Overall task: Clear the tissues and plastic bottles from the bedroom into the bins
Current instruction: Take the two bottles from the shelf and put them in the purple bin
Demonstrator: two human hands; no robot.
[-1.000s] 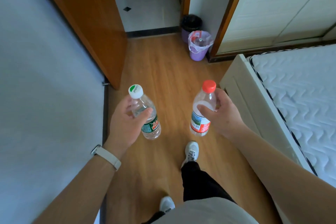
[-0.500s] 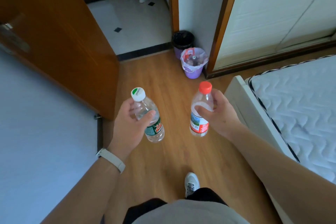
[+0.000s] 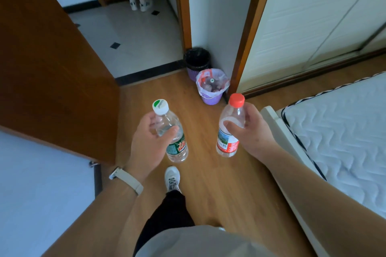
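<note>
— Left hand (image 3: 149, 142)?
— Wrapped round the white-capped bottle (image 3: 176, 146), held upright above the floor (image 3: 208, 183).
— Right hand (image 3: 252, 133)?
— Clasped the red-capped bottle (image 3: 227, 144), upright too.
— Bins?
— Ahead by the wall: lined purple bin (image 3: 211, 100) with bottles inside, black-lined bin (image 3: 192, 72) just behind.

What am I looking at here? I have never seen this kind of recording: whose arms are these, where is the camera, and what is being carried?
There is no machine: a person wears the camera on the head, and it looks forward and down. The left hand grips a green-labelled bottle, and the right hand grips a red-capped bottle. Ahead on the wooden floor stand a black-lined bin and a nearer purple bin with bottles inside. A mattress lies to the right, an open door to the left.
</note>
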